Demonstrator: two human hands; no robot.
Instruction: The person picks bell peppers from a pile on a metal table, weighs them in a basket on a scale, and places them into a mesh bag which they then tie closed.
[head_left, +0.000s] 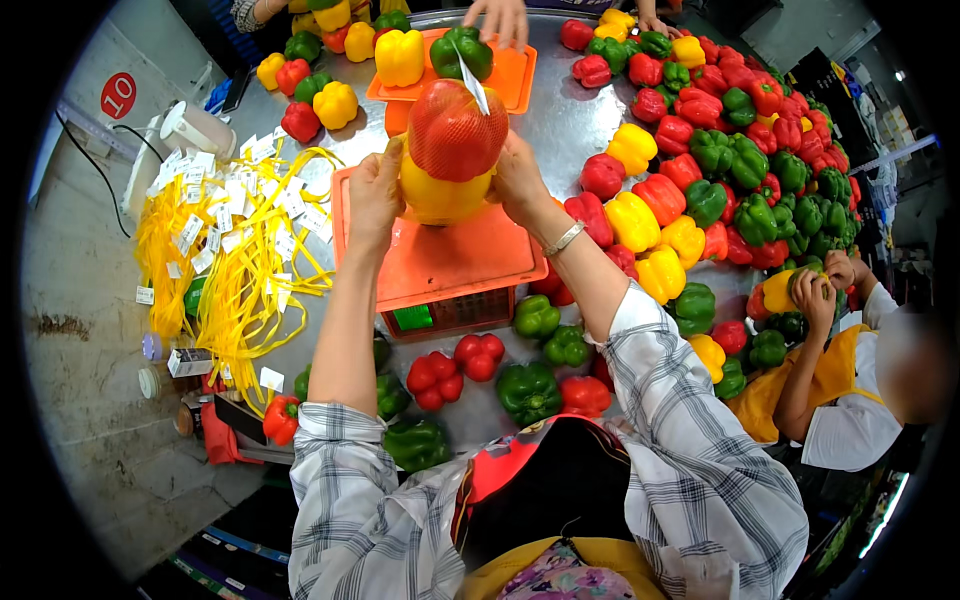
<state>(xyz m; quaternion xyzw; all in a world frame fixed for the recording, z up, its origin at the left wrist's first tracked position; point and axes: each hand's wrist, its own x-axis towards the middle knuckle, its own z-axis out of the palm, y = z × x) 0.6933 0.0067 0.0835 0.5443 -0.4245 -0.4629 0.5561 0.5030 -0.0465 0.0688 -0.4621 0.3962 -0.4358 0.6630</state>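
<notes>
Between my hands hangs a mesh-netted bundle of bell peppers, a red pepper (457, 131) above a yellow pepper (442, 189). A white tag (472, 82) stands up from its top. My left hand (379, 191) grips the bundle's left side, and my right hand (517, 176) grips its right. Just below lies the orange tray (457, 266) of a weighing scale with a green-lit display (413, 317); whether the bundle touches the tray cannot be told.
Yellow net sleeves (247, 300) with white tags lie left. A large heap of mixed peppers (742, 165) covers the right side. Across the metal table, another person's hand (501, 21) is by a second orange scale tray (517, 79). A person at right holds peppers (781, 292).
</notes>
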